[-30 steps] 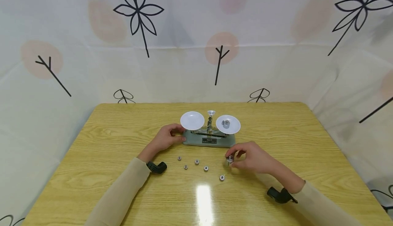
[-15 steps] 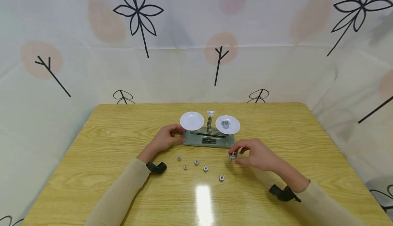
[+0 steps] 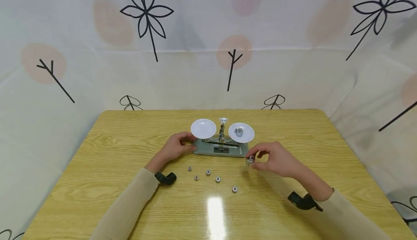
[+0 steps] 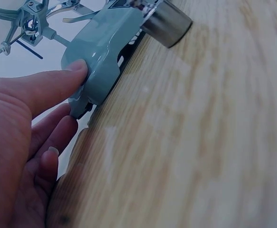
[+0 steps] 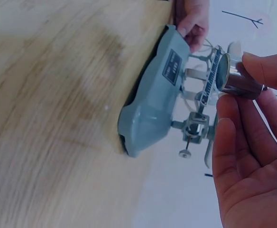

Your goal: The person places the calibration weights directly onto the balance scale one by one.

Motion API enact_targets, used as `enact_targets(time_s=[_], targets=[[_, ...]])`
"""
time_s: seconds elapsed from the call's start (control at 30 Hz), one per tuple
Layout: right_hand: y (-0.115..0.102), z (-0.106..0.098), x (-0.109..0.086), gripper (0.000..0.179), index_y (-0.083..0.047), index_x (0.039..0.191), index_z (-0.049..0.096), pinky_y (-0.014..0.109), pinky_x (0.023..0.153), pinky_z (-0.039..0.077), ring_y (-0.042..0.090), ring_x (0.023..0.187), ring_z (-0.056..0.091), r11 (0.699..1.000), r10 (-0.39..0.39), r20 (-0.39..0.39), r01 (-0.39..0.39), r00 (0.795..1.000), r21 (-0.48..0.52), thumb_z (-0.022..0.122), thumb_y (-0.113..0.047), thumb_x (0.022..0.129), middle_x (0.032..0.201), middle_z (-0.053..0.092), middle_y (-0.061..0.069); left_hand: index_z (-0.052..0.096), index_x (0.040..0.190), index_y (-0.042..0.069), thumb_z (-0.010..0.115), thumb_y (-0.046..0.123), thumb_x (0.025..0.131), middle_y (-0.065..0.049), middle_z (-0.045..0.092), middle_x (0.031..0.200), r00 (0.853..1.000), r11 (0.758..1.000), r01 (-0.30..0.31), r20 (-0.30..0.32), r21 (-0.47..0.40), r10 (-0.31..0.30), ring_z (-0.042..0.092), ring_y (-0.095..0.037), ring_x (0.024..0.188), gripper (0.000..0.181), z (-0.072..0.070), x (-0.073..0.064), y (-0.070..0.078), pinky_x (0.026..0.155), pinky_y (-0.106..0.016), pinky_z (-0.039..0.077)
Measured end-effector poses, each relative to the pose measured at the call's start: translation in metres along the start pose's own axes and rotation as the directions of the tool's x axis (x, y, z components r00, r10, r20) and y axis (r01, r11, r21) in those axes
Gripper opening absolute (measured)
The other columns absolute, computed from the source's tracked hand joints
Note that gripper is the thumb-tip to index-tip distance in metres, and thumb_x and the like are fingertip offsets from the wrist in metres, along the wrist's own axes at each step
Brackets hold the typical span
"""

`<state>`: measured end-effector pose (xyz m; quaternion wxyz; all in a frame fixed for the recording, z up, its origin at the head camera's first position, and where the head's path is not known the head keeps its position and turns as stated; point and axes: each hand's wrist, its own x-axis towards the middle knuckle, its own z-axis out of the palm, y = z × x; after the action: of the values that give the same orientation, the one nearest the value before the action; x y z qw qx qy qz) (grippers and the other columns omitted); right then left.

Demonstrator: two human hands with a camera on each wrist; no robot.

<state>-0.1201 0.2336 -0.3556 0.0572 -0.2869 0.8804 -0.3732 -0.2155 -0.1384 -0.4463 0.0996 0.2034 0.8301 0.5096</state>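
Note:
A green-grey balance scale with two white pans stands on the wooden table. My left hand holds the left end of its base, thumb on the near face and fingers at the back. Between thumb and fingers, my right hand pinches a shiny cylindrical weight by its upper part. That weight is off the table, near the base's front right corner and lower than the right pan. On this pan sit a larger weight and a smaller one beside it. The left pan bears nothing.
Several small metal weights lie loose in front of the scale, one nearest the person and another farthest left. Patterned white cloth hangs behind the wooden table.
My right hand has carried the weight a short way right and toward the back, closer to the scale's right end. The left hand stays on the base.

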Motion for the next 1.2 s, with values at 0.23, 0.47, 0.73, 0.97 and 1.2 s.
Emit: enact_targets(time_s=[0.23,0.47,0.73,0.97,1.2], targets=[[-0.003,-0.007,0.001,0.023,-0.018,0.103,0.075,0.041,0.078,0.054,0.015,0.085,0.064,1.0,0.003,-0.052,-0.002,0.999,0.003,0.081,-0.01,0.083,0.096,0.07,-0.012,0.071,0.115,0.011,0.081,0.014,0.084,-0.001,0.069,0.114,1.0,1.0,0.009,0.002,-0.007,-0.009,0.061,-0.02,0.108,0.034,0.0,0.0,0.001,0.089,-0.038,0.044],[-0.002,-0.014,0.002,0.023,-0.019,0.104,0.075,0.037,0.077,0.053,0.013,0.085,0.062,1.0,-0.001,-0.103,0.0,0.995,-0.003,0.081,-0.01,0.083,0.097,0.07,-0.011,0.071,0.115,0.011,0.081,0.013,0.084,-0.001,0.069,0.114,1.0,1.0,0.013,-0.001,-0.012,-0.013,0.061,-0.019,0.108,0.033,0.0,0.001,0.0,0.089,-0.038,0.045],[-0.003,-0.022,0.007,0.028,-0.017,0.105,0.075,0.039,0.077,0.054,0.013,0.086,0.063,0.999,0.029,-0.149,-0.032,0.988,-0.02,0.082,-0.005,0.081,0.098,0.071,-0.01,0.071,0.116,0.009,0.081,0.014,0.083,-0.002,0.069,0.114,1.0,1.0,0.004,-0.003,-0.013,-0.004,0.061,-0.02,0.108,0.034,0.0,0.0,0.0,0.089,-0.038,0.046],[-0.007,-0.028,0.014,0.025,-0.014,0.107,0.075,0.041,0.079,0.053,0.015,0.087,0.063,0.997,0.074,-0.161,-0.077,0.984,-0.01,0.08,-0.007,0.083,0.099,0.071,-0.006,0.07,0.117,0.006,0.081,0.013,0.084,-0.007,0.069,0.115,1.0,1.0,-0.01,0.0,-0.023,0.01,0.061,-0.024,0.109,0.035,-0.001,-0.002,0.004,0.089,-0.038,0.045],[-0.009,-0.032,0.02,0.023,-0.012,0.108,0.075,0.035,0.079,0.053,0.019,0.088,0.063,0.994,0.107,-0.182,-0.11,0.977,-0.003,0.079,-0.01,0.086,0.104,0.071,0.001,0.071,0.116,0.01,0.081,0.014,0.084,-0.002,0.069,0.114,1.0,1.0,-0.004,0.0,-0.017,0.004,0.061,-0.019,0.109,0.034,0.0,0.0,-0.002,0.089,-0.037,0.047]])
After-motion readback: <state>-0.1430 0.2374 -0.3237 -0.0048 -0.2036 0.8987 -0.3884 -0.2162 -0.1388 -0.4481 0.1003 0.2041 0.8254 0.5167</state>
